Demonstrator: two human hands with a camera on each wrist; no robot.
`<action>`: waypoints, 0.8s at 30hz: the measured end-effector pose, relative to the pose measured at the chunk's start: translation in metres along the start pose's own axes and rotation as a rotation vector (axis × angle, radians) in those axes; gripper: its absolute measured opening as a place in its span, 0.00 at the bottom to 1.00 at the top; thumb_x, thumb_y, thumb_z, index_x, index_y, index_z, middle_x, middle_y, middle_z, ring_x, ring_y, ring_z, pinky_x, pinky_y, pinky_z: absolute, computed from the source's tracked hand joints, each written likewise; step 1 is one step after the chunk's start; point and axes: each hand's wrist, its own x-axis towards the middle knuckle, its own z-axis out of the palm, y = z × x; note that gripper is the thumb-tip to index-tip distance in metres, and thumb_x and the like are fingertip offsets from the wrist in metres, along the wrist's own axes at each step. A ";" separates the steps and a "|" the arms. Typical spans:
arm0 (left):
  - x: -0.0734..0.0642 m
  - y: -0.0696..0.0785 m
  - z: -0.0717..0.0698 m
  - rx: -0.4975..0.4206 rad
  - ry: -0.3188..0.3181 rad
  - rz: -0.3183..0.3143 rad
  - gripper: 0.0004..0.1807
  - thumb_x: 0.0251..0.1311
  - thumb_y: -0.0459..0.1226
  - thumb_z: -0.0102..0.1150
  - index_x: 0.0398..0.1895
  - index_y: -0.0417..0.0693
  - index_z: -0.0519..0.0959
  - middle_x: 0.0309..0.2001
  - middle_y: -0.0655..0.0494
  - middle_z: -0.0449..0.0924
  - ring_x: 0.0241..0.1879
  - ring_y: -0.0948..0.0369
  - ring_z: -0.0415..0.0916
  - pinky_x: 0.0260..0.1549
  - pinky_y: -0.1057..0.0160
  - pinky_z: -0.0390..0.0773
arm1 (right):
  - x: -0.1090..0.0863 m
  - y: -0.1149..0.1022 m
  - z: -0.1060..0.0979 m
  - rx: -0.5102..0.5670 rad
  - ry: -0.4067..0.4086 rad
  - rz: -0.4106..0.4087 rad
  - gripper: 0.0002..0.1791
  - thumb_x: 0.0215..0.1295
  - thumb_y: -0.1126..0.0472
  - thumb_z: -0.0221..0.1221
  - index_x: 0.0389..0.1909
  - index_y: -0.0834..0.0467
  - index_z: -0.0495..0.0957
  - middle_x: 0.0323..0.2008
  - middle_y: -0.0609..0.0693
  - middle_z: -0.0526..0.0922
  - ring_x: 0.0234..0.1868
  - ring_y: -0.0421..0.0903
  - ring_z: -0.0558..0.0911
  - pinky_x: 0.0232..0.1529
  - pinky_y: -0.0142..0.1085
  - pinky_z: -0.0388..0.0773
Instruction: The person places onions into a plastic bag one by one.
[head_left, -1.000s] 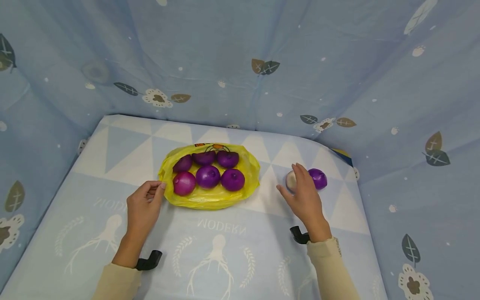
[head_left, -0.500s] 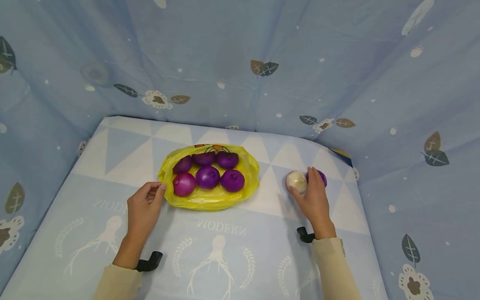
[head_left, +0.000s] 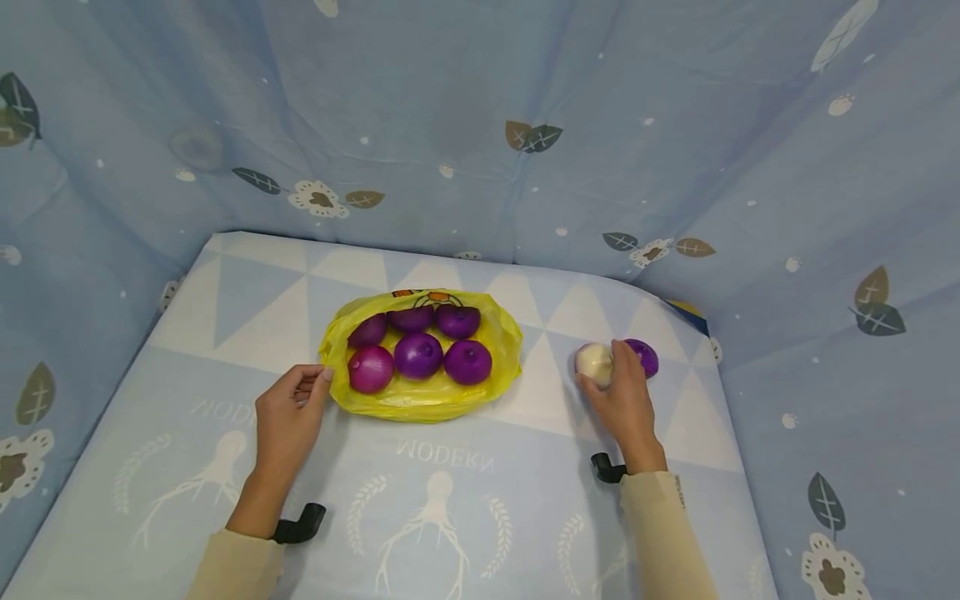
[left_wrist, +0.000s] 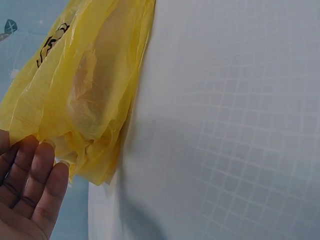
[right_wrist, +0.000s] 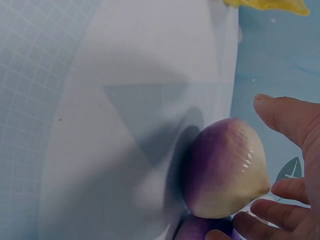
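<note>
My left hand pinches the left rim of a yellow plastic bag, which lies spread with its mouth facing up; the left wrist view shows the fingers at the bag's edge. Several purple onions sit inside, one of them a pinker red onion. At the right, my right hand hovers round a smooth white-and-purple bulb, like an onion or turnip. Its thumb is apart from the bulb, with the fingers along the other side. Another purple onion lies just beyond, partly hidden by the fingers.
A patterned cloth covers the table. Blue printed curtains hang behind and at both sides. A dark blue and yellow item shows at the table's back right corner. Black mounts sit on both wrists.
My right hand has shifted from over the white-and-purple bulb to its right side, uncovering the bulb and partly covering the purple onion. My left hand stays at the bag's rim.
</note>
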 end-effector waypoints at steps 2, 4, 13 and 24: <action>0.000 0.000 0.000 0.000 0.001 0.001 0.12 0.65 0.44 0.60 0.42 0.44 0.82 0.34 0.55 0.82 0.31 0.64 0.75 0.31 0.81 0.71 | 0.001 0.001 0.002 -0.004 -0.001 -0.001 0.46 0.56 0.50 0.69 0.69 0.66 0.59 0.66 0.65 0.62 0.66 0.63 0.62 0.64 0.58 0.60; 0.000 0.000 -0.001 0.000 0.002 0.000 0.12 0.65 0.44 0.60 0.42 0.45 0.82 0.34 0.56 0.82 0.31 0.64 0.75 0.31 0.81 0.71 | 0.001 0.002 0.004 -0.010 0.001 -0.004 0.45 0.57 0.50 0.68 0.68 0.66 0.60 0.66 0.65 0.63 0.66 0.63 0.63 0.64 0.58 0.60; 0.000 -0.001 -0.001 0.005 -0.001 -0.009 0.12 0.65 0.44 0.59 0.41 0.45 0.82 0.34 0.55 0.82 0.31 0.63 0.76 0.31 0.81 0.72 | 0.002 0.004 0.009 0.007 -0.001 0.008 0.42 0.58 0.52 0.68 0.67 0.66 0.61 0.63 0.65 0.65 0.63 0.63 0.66 0.62 0.57 0.63; 0.000 -0.003 0.001 0.008 -0.013 -0.009 0.13 0.65 0.45 0.59 0.42 0.45 0.82 0.34 0.55 0.82 0.31 0.62 0.76 0.31 0.80 0.72 | 0.001 0.009 0.012 0.056 -0.034 0.049 0.40 0.59 0.54 0.67 0.67 0.66 0.61 0.61 0.66 0.67 0.63 0.62 0.68 0.62 0.56 0.64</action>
